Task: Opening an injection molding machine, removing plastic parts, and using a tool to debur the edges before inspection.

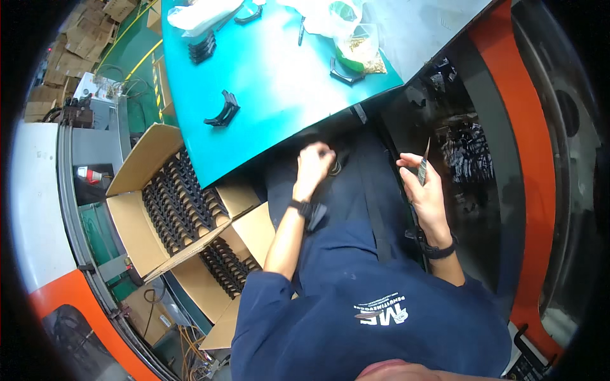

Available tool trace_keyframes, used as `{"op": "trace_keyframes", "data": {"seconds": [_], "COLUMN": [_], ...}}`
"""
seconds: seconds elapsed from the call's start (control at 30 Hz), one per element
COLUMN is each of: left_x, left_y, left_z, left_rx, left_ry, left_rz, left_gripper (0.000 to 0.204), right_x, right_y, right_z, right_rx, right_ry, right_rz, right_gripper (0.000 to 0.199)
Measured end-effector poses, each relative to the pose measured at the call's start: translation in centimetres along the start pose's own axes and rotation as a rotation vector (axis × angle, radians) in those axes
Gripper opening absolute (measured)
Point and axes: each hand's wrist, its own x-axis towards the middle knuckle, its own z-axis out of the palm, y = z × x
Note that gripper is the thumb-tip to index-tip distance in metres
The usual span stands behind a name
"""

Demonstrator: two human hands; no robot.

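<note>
My left hand (312,168) is in front of the table edge, over my lap, its fingers curled closed. A small dark shape shows at its fingertips, too blurred to name. To the right, my right hand (424,190) is raised with a thin pointed tool (423,168) between thumb and fingers. The tool's tip points up and away from me; whether it is a knife or tweezers I cannot tell. On the teal tabletop (267,82) nearby lie a black curved part (222,109) and another black curved part (345,73) at the right.
Cardboard boxes at my left hold rows of black curved parts, a farther box (130,222) and a nearer box (197,289). A stack of black parts (202,48), a pen (301,32) and a plastic bag of small brass-coloured pieces (372,60) lie on the table. An orange machine frame (530,159) stands at right.
</note>
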Motion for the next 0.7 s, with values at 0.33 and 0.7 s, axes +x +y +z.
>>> {"op": "trace_keyframes", "data": {"seconds": [0.33, 0.7], "left_x": [0.4, 4.4], "left_y": [7.2, -2.9], "left_z": [-9.0, -18.1], "left_rx": [-0.199, 0.287], "left_ry": [-0.132, 0.497], "left_rz": [0.060, 0.071], "left_gripper": [0.035, 0.020], "right_x": [-0.5, -0.3], "right_y": [2.5, 0.4], "right_z": [-0.2, 2.1], "right_rx": [-0.082, -0.057], "right_ry": [0.013, -0.220], "right_rz": [0.025, -0.090], "right_gripper": [0.022, 0.020]}}
